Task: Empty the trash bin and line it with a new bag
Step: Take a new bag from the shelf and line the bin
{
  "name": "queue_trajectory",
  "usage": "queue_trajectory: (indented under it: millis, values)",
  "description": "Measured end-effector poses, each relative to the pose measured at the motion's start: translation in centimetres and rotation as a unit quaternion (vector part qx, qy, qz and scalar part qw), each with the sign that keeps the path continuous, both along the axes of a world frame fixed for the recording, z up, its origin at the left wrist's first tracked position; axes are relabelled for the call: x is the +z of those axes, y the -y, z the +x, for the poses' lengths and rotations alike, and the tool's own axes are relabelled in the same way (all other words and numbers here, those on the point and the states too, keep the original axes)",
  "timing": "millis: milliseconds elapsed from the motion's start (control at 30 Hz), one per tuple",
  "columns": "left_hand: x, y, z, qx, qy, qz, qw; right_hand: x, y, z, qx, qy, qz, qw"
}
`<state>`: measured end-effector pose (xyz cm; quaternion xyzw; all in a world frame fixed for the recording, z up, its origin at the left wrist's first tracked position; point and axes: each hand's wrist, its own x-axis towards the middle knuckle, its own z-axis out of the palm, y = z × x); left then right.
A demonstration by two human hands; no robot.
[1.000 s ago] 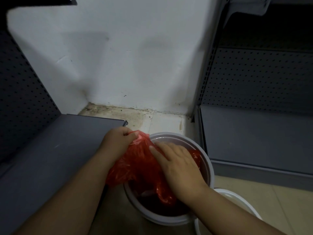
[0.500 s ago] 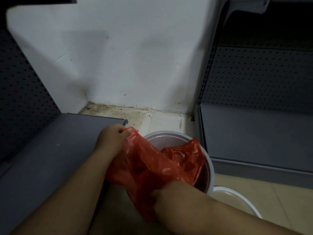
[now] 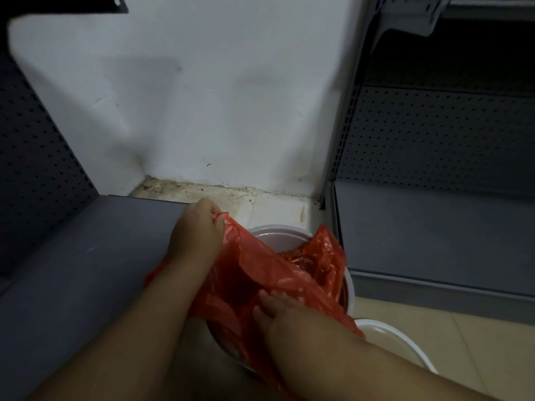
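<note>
Reaches forward and down with both bare forearms, the left further out than the right. Pinches an edge of the red bag (image 3: 260, 270) in the left hand (image 3: 197, 233), fingers curled, knuckles up. Tucks the right hand (image 3: 275, 309) fingers-first under the film; cannot tell whether gripping.

The bin (image 3: 275, 228) is round and white, upright on the floor, with its mouth open. A thin, red, see-through bag (image 3: 260, 273) lies crumpled across that mouth. It drapes over the near and left rim and sags inside, one corner stands up at the right rim, and the far rim is bare.
</note>
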<state>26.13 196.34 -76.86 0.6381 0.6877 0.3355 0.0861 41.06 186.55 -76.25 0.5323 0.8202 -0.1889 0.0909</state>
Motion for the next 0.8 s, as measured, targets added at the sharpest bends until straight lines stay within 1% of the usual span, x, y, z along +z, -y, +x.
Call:
queue_trajectory:
  millis: [33,67,100,133,200,233,333,433,533,600,633,733,800]
  values:
    - [0.1,0.1,0.1,-0.001,-0.004,0.008,1.0,0.0,1.9,-0.2,0.032,0.043,-0.019,0.998]
    - [0.2,0.3,0.2,-0.003,-0.01,0.015,1.0,-0.2,2.1,-0.4,0.008,0.116,-0.043,0.992]
    - [0.3,0.4,0.2,-0.004,-0.017,0.021,1.0,-0.1,1.3,0.5,-0.021,0.107,-0.025,0.994]
    - [0.5,0.6,0.2,-0.007,-0.023,0.025,0.999,0.0,1.3,0.5,-0.016,0.111,-0.031,0.993]
    - [0.7,0.8,0.2,-0.014,-0.033,0.034,0.999,-0.3,2.1,0.0,-0.042,0.151,-0.012,0.988]
    - [0.8,0.8,0.2,-0.015,-0.036,0.035,0.999,-0.3,1.5,0.5,-0.062,0.149,0.004,0.987]
    - [0.9,0.9,0.1,-0.014,-0.041,0.035,0.998,-0.1,0.7,1.2,-0.073,0.143,0.032,0.987]
    - [0.7,1.1,-0.1,-0.019,-0.05,0.013,0.998,-1.1,-0.3,1.9,-0.087,0.127,0.07,0.986]
    - [0.3,1.3,-0.2,-0.026,-0.1,0.011,0.995,-1.5,-1.7,2.9,-0.109,0.128,0.084,0.982]
    - [0.2,1.6,-0.1,-0.066,-0.154,0.062,0.984,-1.7,-2.7,3.5,-0.126,0.139,0.082,0.979]
    - [0.1,1.7,0.2,-0.108,-0.168,0.085,0.976,-1.9,-3.2,3.9,-0.133,0.142,0.084,0.977]
    - [0.0,2.4,1.1,-0.26,-0.208,0.092,0.938,-2.2,-4.4,4.7,-0.151,0.141,0.08,0.975]
    - [-0.2,2.7,1.8,-0.305,-0.267,0.09,0.91,-2.4,-4.9,5.0,-0.153,0.136,0.079,0.975]
